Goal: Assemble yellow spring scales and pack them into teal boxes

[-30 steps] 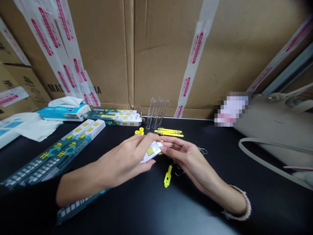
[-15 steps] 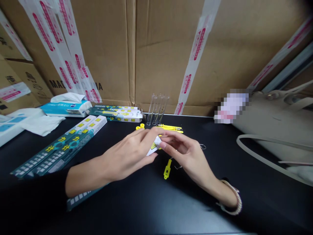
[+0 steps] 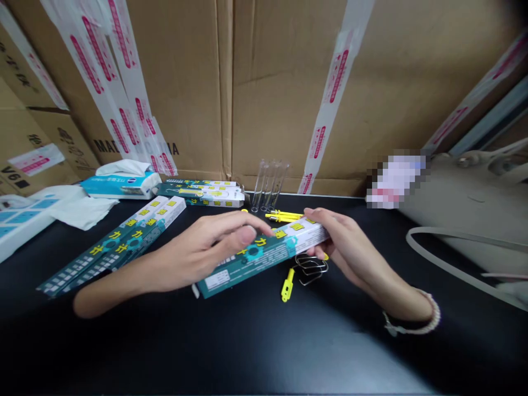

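Observation:
A long green-and-white spring scale box [image 3: 247,261] lies slanted in front of me, its right end higher. My right hand [image 3: 346,242] grips the white right end, thumb on top and fingers curled underneath. My left hand [image 3: 202,242] rests over the box's top face, its thumb and index finger stretched out and apart; its other fingers are hidden. At the box's lower left end a small white flap sticks out. Just below the box lie a yellow plastic hook piece [image 3: 287,286] and some bent metal wire hooks [image 3: 311,268].
Two similar boxes [image 3: 119,242] lie at left, more boxes [image 3: 206,193] behind. Clear plastic tubes [image 3: 270,187] stand by yellow scale parts [image 3: 284,215]. Tissue packs [image 3: 124,186] lie at back left. A grey bag [image 3: 466,209] sits at right; cardboard boxes [image 3: 268,99] wall the back.
The box has come into full view, swung lengthwise across in front of me. My right hand has moved right with its end, and my left hand has shifted left and loosened its fingers.

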The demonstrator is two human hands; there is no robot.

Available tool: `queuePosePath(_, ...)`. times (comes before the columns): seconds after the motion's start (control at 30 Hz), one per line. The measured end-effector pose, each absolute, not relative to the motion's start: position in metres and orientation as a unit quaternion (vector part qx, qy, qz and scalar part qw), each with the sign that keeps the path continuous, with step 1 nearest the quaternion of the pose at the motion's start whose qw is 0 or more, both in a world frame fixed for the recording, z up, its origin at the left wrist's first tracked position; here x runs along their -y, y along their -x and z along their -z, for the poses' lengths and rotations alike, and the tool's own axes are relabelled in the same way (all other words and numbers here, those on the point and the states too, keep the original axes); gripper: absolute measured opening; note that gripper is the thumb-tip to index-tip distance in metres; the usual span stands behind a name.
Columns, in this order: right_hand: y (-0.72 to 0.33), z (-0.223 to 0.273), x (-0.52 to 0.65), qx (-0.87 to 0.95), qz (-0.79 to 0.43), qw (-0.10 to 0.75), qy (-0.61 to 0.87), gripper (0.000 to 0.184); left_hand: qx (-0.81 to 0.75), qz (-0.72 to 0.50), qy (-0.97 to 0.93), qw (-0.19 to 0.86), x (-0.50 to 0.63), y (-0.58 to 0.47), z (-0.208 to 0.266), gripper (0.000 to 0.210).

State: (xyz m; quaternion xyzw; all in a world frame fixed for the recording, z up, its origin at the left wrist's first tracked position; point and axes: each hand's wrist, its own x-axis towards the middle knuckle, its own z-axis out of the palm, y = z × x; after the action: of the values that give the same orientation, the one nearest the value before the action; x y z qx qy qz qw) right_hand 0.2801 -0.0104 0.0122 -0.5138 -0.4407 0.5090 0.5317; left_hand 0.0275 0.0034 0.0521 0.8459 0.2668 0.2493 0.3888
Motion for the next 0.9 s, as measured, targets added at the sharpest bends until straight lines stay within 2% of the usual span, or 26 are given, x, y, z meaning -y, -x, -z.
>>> queuePosePath(0.13,-0.291,-0.011,0.0,0.414,-0.495,0.539,0.542,0.027,-0.269,-0.273,-0.74,0.553,-0.003,-0.001,-0.042,0.053)
queuePosePath(0.23,-0.293,-0.011,-0.002,0.401,-0.491,0.525,0.568,0.033,-0.229,-0.287,-0.704,0.607,-0.001,0.01,-0.033,0.051)
queuePosePath(0.33,-0.293,-0.012,-0.001,0.404,-0.496,0.496,0.588,0.039,-0.23,-0.32,-0.703,0.592,0.004,0.009,-0.027,0.051)
queuePosePath(0.47,-0.292,-0.01,0.001,0.422,-0.5,0.461,0.6,0.03,-0.265,-0.402,-0.653,0.584,0.007,0.0,-0.023,0.042)
queuePosePath(0.6,-0.292,-0.008,0.001,0.462,-0.495,0.421,0.604,0.045,-0.273,-0.437,-0.598,0.613,0.004,-0.002,-0.022,0.04)
queuePosePath(0.77,-0.298,-0.015,0.0,0.49,-0.538,0.428,0.536,0.052,-0.313,-0.451,-0.558,0.622,0.0,0.001,-0.022,0.047)
queuePosePath(0.9,-0.303,-0.019,-0.001,0.489,-0.575,0.43,0.495,0.054,-0.356,-0.478,-0.541,0.594,0.0,0.0,-0.022,0.032)
